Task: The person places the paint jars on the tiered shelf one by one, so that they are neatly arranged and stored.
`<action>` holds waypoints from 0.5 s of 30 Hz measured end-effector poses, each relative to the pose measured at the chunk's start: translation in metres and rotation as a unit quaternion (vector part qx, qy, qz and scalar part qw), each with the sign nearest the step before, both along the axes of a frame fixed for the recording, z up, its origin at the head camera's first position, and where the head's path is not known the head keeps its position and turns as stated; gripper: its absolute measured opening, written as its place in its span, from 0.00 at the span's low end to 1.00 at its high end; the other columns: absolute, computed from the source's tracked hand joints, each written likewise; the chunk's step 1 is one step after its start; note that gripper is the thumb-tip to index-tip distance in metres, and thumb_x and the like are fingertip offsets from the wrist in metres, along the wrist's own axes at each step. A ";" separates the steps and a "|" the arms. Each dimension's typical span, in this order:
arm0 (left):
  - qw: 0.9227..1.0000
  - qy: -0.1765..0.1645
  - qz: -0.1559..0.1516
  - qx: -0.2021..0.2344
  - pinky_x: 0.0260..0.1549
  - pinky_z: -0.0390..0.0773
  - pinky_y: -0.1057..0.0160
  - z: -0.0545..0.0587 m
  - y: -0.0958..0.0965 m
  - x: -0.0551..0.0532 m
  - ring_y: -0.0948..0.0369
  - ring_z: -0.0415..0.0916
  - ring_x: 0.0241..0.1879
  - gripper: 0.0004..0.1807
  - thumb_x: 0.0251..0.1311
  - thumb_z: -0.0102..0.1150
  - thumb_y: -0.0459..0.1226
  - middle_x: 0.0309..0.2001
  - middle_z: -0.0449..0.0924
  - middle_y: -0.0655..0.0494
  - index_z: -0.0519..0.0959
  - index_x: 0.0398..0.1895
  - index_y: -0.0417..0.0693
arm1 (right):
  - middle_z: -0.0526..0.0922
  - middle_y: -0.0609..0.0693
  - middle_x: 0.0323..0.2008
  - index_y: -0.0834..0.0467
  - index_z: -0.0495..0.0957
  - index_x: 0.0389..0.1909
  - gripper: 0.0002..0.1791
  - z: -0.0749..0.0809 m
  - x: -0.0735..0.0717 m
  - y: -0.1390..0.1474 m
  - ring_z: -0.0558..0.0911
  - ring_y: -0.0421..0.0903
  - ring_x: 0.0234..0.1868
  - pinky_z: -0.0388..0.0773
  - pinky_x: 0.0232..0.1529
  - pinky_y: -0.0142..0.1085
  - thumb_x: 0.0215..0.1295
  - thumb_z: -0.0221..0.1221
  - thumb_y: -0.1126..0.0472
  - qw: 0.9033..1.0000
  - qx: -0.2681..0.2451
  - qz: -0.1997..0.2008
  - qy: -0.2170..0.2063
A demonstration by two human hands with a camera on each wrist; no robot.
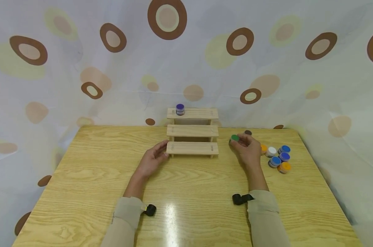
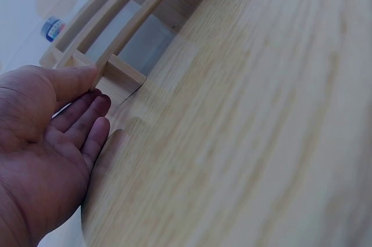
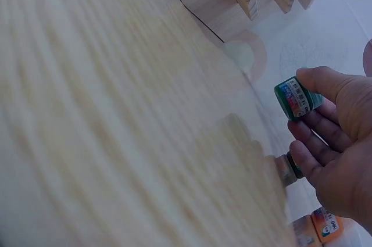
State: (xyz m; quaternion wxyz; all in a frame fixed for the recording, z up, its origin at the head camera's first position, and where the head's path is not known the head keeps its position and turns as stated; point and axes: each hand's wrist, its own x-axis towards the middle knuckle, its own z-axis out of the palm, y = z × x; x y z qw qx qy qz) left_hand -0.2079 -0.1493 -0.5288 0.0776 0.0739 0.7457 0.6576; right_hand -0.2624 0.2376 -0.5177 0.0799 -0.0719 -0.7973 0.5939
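My right hand [image 1: 247, 149] pinches a small paint jar with a green lid [image 1: 234, 138] between thumb and fingers, raised beside the stand. In the right wrist view the jar's printed label faces the camera. A three-step wooden stand [image 1: 192, 148] is at the back of the table. My left hand [image 1: 151, 160] is at the left end of its lowest step, thumb and fingertips right at the edge, fingers relaxed. On the top step, toward the left, stands a purple-lidded paint jar [image 1: 180, 109].
Right of my right hand stand several more jars: a white-lidded jar [image 1: 271, 152], blue-lidded jars [image 1: 274, 161], an orange-lidded jar [image 1: 284, 167]. A dark-lidded jar [image 1: 248, 132] sits behind the hand. A patterned cloth [image 1: 192, 61] hangs behind the wooden table [image 1: 199, 206].
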 end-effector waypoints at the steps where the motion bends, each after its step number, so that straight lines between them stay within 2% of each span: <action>1: 1.000 0.000 0.000 0.000 0.79 0.61 0.51 0.000 0.000 0.000 0.51 0.59 0.80 0.33 0.79 0.56 0.32 0.80 0.62 0.46 0.61 0.83 0.44 | 0.83 0.60 0.57 0.63 0.82 0.61 0.25 0.002 0.000 -0.001 0.82 0.46 0.53 0.81 0.52 0.26 0.67 0.73 0.56 1.000 -0.005 0.000 0.002; 6: 1.000 0.001 0.002 0.002 0.79 0.61 0.50 0.000 0.000 -0.001 0.51 0.59 0.80 0.33 0.79 0.56 0.31 0.80 0.63 0.45 0.61 0.83 0.43 | 0.84 0.59 0.56 0.62 0.83 0.60 0.24 0.009 -0.001 -0.007 0.82 0.46 0.53 0.82 0.52 0.26 0.68 0.73 0.55 0.999 -0.016 0.001 0.028; 15: 1.000 0.001 0.002 -0.003 0.79 0.62 0.49 0.002 0.000 0.001 0.49 0.60 0.79 0.33 0.78 0.56 0.30 0.79 0.64 0.43 0.61 0.82 0.41 | 0.86 0.62 0.53 0.66 0.83 0.58 0.23 0.026 -0.004 -0.018 0.84 0.42 0.48 0.84 0.48 0.23 0.67 0.73 0.59 0.997 -0.003 0.022 0.078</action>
